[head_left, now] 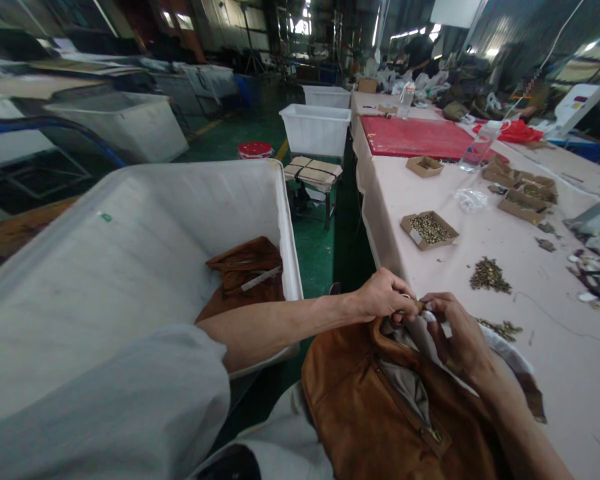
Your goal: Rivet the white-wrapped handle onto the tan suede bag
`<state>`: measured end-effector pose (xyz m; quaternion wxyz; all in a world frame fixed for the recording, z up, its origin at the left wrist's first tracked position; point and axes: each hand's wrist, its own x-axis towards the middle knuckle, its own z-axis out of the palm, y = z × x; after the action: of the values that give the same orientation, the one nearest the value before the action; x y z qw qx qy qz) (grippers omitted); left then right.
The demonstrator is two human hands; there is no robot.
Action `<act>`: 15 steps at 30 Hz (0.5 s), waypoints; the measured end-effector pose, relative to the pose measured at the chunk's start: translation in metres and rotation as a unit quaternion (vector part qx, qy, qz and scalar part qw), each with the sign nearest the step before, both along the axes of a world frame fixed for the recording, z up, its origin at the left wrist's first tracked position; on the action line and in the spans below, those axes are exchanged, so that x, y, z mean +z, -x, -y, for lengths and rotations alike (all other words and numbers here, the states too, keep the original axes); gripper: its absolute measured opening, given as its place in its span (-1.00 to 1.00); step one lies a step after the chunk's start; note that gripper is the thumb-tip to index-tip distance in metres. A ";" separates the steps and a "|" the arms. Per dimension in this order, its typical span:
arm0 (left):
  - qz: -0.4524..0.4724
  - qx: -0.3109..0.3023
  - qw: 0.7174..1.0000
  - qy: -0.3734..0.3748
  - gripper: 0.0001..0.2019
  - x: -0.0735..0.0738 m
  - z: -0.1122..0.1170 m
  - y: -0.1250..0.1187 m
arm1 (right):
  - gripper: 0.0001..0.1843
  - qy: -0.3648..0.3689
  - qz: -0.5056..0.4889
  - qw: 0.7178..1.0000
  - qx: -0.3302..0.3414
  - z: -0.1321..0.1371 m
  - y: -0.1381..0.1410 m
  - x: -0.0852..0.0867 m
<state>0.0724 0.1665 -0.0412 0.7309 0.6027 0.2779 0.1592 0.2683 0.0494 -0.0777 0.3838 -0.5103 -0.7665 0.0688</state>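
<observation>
A brown leather-look bag (350,393) lies over my lap against the table edge, its grey lining showing through a zippered opening (410,393). At its upper edge, my left hand (383,293) is closed, pinching a small brown tab of the bag. A gold-coloured ring or metal piece shows by those fingers. My right hand (455,333) meets it from the other side, its fingertips closed on the end of the same tab. Something white covers a fingertip there. Whether a small fitting sits between the fingers is hidden.
A large white bin (145,207) on my left holds brown pieces (250,273). The pale-covered table (555,347) carries a box of brass-coloured fittings (430,230), a loose pile of fittings (489,275), a clear bottle (480,147) and a red board (420,137). A stool (313,172) stands ahead.
</observation>
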 end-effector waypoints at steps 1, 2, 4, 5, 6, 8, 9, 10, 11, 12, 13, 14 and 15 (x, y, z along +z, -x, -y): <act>-0.001 0.005 1.000 0.003 -0.79 0.000 0.000 0.000 | -0.74 0.007 0.004 1.000 0.007 0.001 -0.001 0.002; -0.002 0.009 1.000 0.008 -0.79 0.000 0.000 0.000 | -0.74 0.013 0.007 1.000 0.012 0.001 -0.001 0.004; -0.008 0.014 1.000 0.014 -0.79 0.001 0.001 -0.001 | -0.75 0.023 0.008 0.999 0.022 0.002 -0.001 0.008; -0.010 0.015 1.000 0.015 -0.78 0.002 0.001 -0.001 | -0.75 0.027 0.008 0.999 0.026 0.002 -0.002 0.009; -0.013 0.016 1.000 0.014 -0.78 0.002 0.002 -0.001 | -0.76 0.029 0.008 0.999 0.028 0.003 -0.002 0.009; -0.016 0.014 1.000 0.005 -0.77 0.003 0.002 -0.001 | -0.75 0.034 0.010 0.999 0.028 0.003 -0.004 0.009; -0.017 0.013 1.000 -0.002 -0.77 0.002 0.002 -0.001 | -0.74 0.036 0.013 0.999 0.029 0.003 -0.004 0.009; -0.017 0.012 1.000 -0.009 -0.76 0.002 0.003 -0.001 | -0.74 0.037 0.015 0.999 0.030 0.003 -0.005 0.009; -0.017 0.011 1.000 -0.016 -0.75 0.001 0.003 -0.001 | -0.73 0.038 0.017 0.999 0.030 0.004 -0.006 0.009; -0.017 0.010 1.000 -0.024 -0.74 0.001 0.004 0.000 | -0.73 0.039 0.017 0.999 0.032 0.004 -0.006 0.009; -0.018 0.009 0.999 -0.033 -0.73 0.001 0.004 0.000 | -0.73 0.043 0.015 0.998 0.034 0.004 -0.006 0.010; -0.019 0.009 0.999 -0.044 -0.72 0.001 0.005 0.001 | -0.75 0.047 0.013 0.998 0.035 0.005 -0.006 0.012; -0.020 0.010 0.998 -0.057 -0.71 0.001 0.005 0.001 | -0.77 0.054 0.010 0.998 0.036 0.006 -0.006 0.013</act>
<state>0.0710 0.1613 -0.0400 0.6881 0.6436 0.2889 0.1695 0.2741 0.0439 -0.0642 0.3454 -0.5029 -0.7834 0.1191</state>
